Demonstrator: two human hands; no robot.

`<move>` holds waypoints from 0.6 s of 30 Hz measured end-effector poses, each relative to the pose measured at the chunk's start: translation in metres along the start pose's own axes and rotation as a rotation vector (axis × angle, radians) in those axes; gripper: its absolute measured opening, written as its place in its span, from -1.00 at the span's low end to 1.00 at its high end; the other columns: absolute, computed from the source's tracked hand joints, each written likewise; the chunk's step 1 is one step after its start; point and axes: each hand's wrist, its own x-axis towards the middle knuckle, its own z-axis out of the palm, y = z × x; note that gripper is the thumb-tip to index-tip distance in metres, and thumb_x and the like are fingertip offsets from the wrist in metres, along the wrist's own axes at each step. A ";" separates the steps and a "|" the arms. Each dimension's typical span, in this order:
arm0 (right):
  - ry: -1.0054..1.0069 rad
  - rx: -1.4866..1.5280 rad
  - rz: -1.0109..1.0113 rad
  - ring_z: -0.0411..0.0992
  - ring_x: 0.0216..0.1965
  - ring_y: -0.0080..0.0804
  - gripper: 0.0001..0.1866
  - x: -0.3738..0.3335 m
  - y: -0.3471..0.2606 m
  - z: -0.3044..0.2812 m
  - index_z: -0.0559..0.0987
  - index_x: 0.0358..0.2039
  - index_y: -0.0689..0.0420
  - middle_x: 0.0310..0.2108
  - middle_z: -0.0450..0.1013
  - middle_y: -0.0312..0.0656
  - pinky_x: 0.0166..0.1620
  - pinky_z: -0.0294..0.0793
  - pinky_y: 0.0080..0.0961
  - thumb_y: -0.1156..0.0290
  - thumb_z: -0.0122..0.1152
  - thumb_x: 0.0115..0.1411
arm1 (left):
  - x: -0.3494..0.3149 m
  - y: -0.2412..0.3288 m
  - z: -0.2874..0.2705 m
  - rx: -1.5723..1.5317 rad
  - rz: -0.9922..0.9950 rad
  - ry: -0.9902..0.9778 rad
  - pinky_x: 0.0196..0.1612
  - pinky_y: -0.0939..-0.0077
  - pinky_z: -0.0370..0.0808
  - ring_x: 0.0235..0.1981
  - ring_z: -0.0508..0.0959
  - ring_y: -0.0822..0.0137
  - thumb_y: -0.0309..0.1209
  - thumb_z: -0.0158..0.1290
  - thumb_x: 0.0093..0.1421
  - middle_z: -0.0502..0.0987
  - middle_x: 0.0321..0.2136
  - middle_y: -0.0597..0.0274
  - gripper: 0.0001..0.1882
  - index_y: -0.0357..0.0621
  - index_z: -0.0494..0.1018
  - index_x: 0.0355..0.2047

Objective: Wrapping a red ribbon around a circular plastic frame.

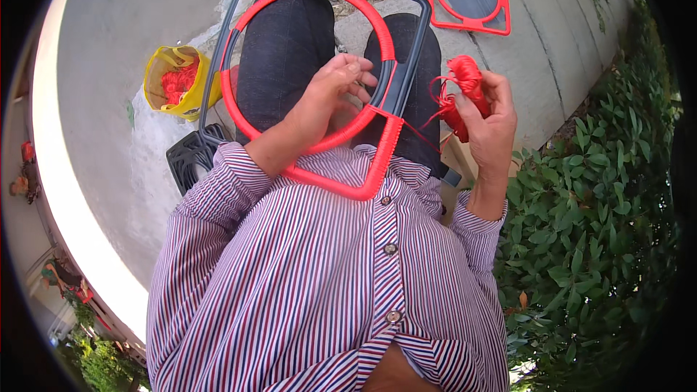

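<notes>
Across my lap rests a dark square frame with a round ring inside it. Glossy red cord wraps most of the ring and the frame's near corner; bare dark stretches show at the ring's far side and right side. My left hand reaches over the ring's opening, fingers apart and loosely bent, close to the bare right part of the ring. To the right of the frame, my right hand grips a bundle of red cord. Thin loose strands run from the bundle toward the frame's right side.
A yellow bag holding red cord stands on the concrete at left. Beside my left sleeve lies a stack of dark frames. A red-wrapped frame lies on the paving at far right. A leafy hedge borders the right side.
</notes>
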 end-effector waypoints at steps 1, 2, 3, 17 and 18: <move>-0.165 -0.342 -0.241 0.46 -0.24 -0.30 -0.55 0.011 -0.010 0.016 0.42 -0.04 0.14 -0.12 0.43 -0.13 -0.18 0.46 -0.35 0.58 0.25 0.00 | -0.001 -0.004 0.000 0.008 0.009 0.014 -0.03 0.40 0.35 -0.18 0.43 0.43 -0.11 -0.12 0.24 0.41 -0.18 0.25 -0.55 -0.20 0.32 -0.02; -0.295 -0.448 -0.328 0.46 -0.21 -0.29 -0.51 0.015 -0.020 0.034 0.44 -0.05 0.09 -0.10 0.41 -0.14 -0.14 0.44 -0.34 0.56 0.30 -0.06 | -0.001 -0.008 0.005 0.074 0.277 0.079 -0.04 0.41 0.36 -0.22 0.43 0.45 -0.11 -0.10 0.24 0.41 -0.20 0.26 -0.54 -0.20 0.31 0.00; -0.417 -0.568 -0.402 0.46 -0.19 -0.27 -0.47 0.017 -0.029 0.045 0.45 -0.06 0.05 -0.07 0.40 -0.15 -0.11 0.43 -0.32 0.54 0.35 -0.12 | 0.000 -0.009 0.011 0.133 0.537 0.125 -0.06 0.43 0.37 -0.25 0.42 0.46 -0.10 -0.07 0.24 0.41 -0.22 0.26 -0.52 -0.21 0.30 0.01; -0.197 -0.544 -0.325 0.30 0.02 -0.09 -0.62 -0.019 0.007 0.066 0.60 -0.37 0.13 -0.11 0.41 -0.09 0.05 0.30 -0.19 0.25 0.46 -0.23 | 0.001 -0.003 -0.004 0.071 -0.178 -0.042 -0.38 0.52 0.52 -0.45 0.58 0.36 -0.70 -0.18 -0.04 0.57 -0.36 0.10 -0.57 -0.38 0.39 -0.10; -0.217 -0.479 -0.336 0.30 0.03 -0.06 -0.58 -0.017 0.014 0.067 0.58 -0.34 0.18 -0.07 0.40 -0.07 0.08 0.29 -0.16 0.25 0.45 -0.22 | 0.002 -0.003 -0.002 0.069 -0.178 -0.041 -0.38 0.52 0.52 -0.45 0.58 0.36 -0.70 -0.18 -0.04 0.57 -0.36 0.10 -0.57 -0.38 0.39 -0.10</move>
